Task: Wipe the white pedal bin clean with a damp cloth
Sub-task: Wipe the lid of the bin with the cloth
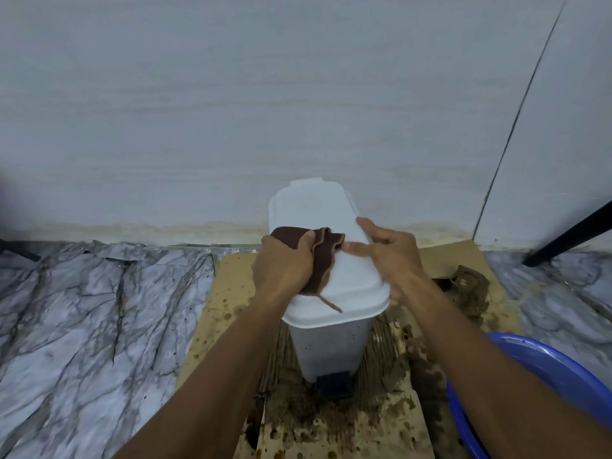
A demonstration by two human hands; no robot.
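Blue basin (543, 376) nearest, left hand (284, 265) pressing cloth (323, 256) on bin lid (344, 279)

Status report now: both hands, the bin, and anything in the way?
Left hand presses brown cloth on bin lid. Right hand steadies lid, open. Lid shut. Nothing blocking; blue basin at right.

left hand (284, 265): grips brown cloth (323, 260) | right hand (385, 251): steadies bin lid (347, 286)
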